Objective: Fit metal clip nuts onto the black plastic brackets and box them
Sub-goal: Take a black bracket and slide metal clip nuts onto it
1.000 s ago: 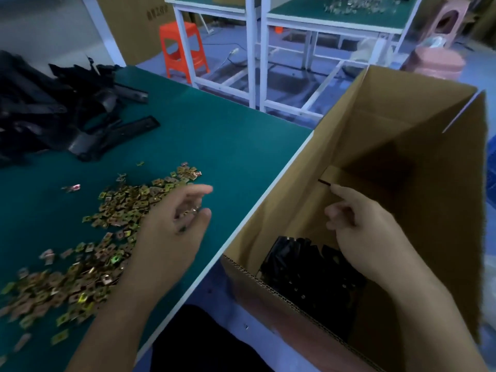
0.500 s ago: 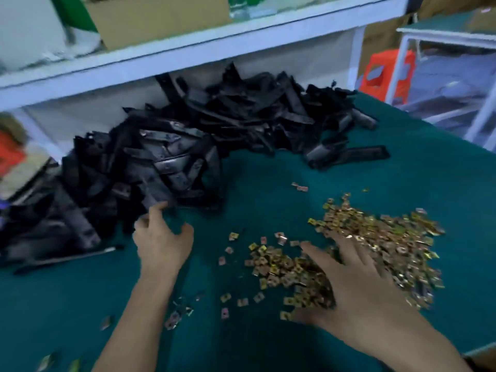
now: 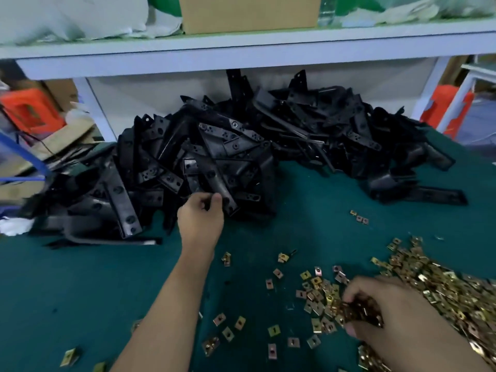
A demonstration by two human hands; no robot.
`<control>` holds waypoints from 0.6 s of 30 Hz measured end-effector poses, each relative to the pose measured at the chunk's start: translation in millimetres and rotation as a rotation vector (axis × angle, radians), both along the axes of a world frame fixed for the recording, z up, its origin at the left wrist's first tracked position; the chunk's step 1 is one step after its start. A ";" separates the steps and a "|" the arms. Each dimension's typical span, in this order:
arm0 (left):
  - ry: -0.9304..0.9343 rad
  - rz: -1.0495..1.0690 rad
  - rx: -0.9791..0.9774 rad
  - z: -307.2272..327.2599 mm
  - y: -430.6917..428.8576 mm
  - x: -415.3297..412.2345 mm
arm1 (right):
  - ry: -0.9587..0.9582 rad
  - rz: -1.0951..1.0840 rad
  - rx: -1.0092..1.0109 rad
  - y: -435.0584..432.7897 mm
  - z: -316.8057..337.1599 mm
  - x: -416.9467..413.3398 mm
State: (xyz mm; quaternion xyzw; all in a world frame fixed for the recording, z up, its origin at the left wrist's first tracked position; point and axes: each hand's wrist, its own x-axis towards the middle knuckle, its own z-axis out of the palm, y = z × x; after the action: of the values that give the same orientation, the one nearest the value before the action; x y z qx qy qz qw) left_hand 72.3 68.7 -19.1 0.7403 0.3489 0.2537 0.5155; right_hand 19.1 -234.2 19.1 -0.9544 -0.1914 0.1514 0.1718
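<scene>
A big heap of black plastic brackets fills the back of the green table. My left hand reaches into the heap's front edge, its fingers curled round a black bracket there. Gold metal clip nuts lie in a loose pile at the right, with several strays scattered toward the middle. My right hand sits on the pile's left side, fingers curled round a bunch of clip nuts. The box is out of view.
A white shelf runs above the heap, carrying a cardboard box and pale bags. An orange stool stands off the table's right, an orange crate at the far left.
The view turned from the cardboard box to the table. My left hand moved forward into the bracket heap and closed on a bracket. My right hand went from spread flat to gathering clip nuts.
</scene>
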 end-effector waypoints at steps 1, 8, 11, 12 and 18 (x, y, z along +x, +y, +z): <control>-0.033 0.000 -0.022 0.3 0.1 1.3 | 0.011 -0.010 0.003 1.5 2.1 0.7; -0.119 -0.104 0.052 17.3 1.1 10.2 | 0.011 -0.066 0.014 5.4 6.8 3.1; -0.238 -0.134 -0.072 23.9 -1.7 1.6 | -0.002 -0.128 0.085 1.0 7.0 3.9; -0.280 -0.155 -0.122 25.4 -4.0 -4.0 | -0.003 -0.142 0.102 0.0 6.9 3.9; -0.453 -0.359 -0.028 29.2 -21.0 -41.4 | -0.081 -0.227 0.198 -8.0 2.1 9.4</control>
State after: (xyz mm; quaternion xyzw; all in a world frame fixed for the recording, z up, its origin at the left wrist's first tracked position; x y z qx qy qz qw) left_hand 31.0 47.7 10.2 0.7075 0.0918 0.3124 0.6272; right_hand 28.5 -242.2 21.2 -0.9537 -0.1033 0.0727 0.2730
